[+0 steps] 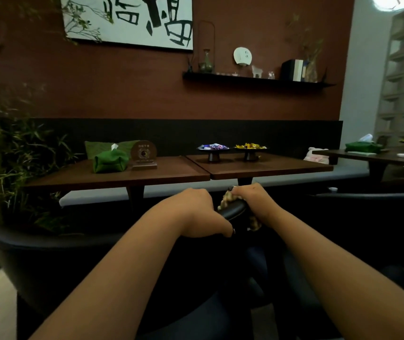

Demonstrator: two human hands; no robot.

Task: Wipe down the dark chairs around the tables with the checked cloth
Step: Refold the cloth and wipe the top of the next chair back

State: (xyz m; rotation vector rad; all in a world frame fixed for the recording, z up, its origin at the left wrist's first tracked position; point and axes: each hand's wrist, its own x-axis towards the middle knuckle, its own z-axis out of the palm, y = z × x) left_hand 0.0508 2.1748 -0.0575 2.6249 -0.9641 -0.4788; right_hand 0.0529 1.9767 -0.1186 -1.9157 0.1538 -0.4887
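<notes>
— Where was the checked cloth (pixel 228 201)?
— Draped over the dark chair (pixel 232 211) rim, clutched by the right hand (pixel 255 200); the left hand (pixel 201 212) curled around that rim.
— And the room?
— Two brown benches (pixel 146 173) abutted before a red-brown wall (pixel 122 89).
</notes>
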